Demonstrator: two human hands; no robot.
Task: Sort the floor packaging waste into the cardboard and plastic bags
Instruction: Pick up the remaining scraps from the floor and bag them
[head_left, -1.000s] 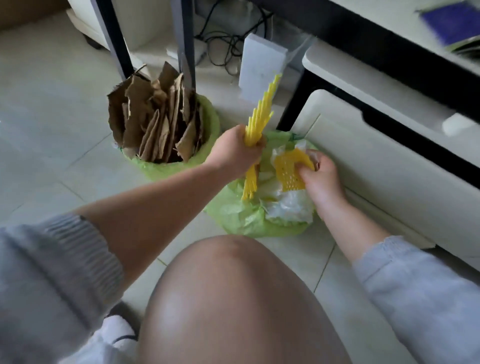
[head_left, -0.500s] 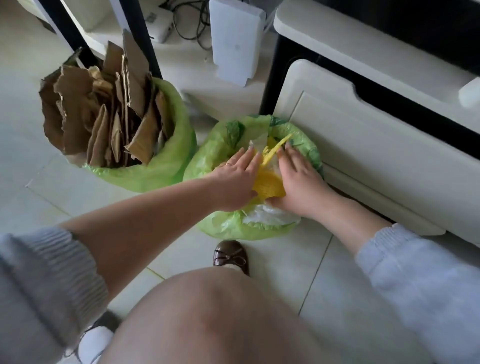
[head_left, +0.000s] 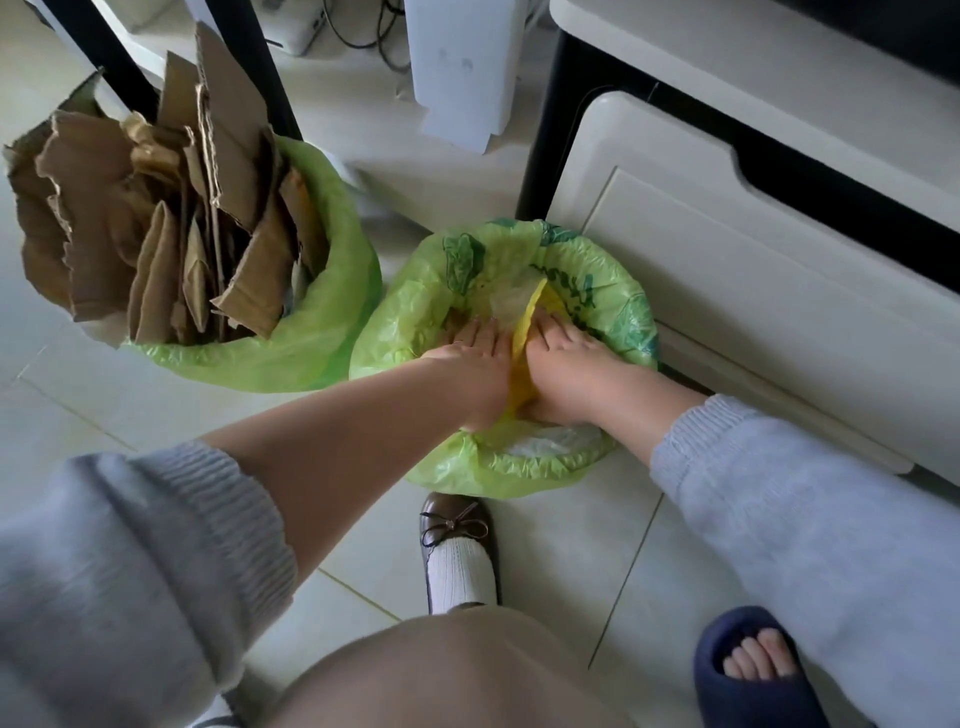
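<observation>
Since half a second ago: both hands pushed deeper into the plastic bag (head_left: 395, 332), left hand (head_left: 475, 345) and right hand (head_left: 563, 345) flat, fingers straight, gripping nothing, pressing the yellow plastic mesh (head_left: 522, 358) down, probably to compact it. Cardboard bag (head_left: 332, 312) stands just beside, full. Mesh mostly hidden beneath hands; lower contents unclear.

Home room, tiled floor (head_left: 78, 415), white drawer cabinet (head_left: 753, 291), cables (head_left: 363, 31) under desk, slipper (head_left: 748, 670)
</observation>
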